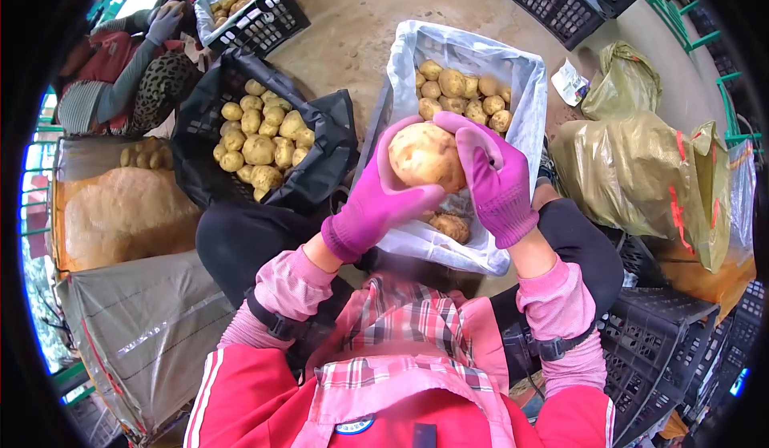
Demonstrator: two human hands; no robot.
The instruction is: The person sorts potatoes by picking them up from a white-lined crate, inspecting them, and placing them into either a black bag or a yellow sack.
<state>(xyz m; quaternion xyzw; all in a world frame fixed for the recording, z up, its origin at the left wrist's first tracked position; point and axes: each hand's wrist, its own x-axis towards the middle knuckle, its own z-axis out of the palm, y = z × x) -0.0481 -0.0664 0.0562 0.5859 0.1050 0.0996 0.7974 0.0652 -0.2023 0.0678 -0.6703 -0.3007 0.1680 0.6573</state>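
Both my hands wear purple gloves and hold one large potato between them. My left hand cups it from below and the left. My right hand wraps over its right side with the fingers across the top. The potato is held above a crate lined with white plastic, which has several potatoes at its far end and a darker, rough one near me.
A black-lined crate of potatoes stands to the left. Another person in a grey sleeve and glove sits at far left by a crate. Olive plastic bags lie right; black empty crates are lower right and at top.
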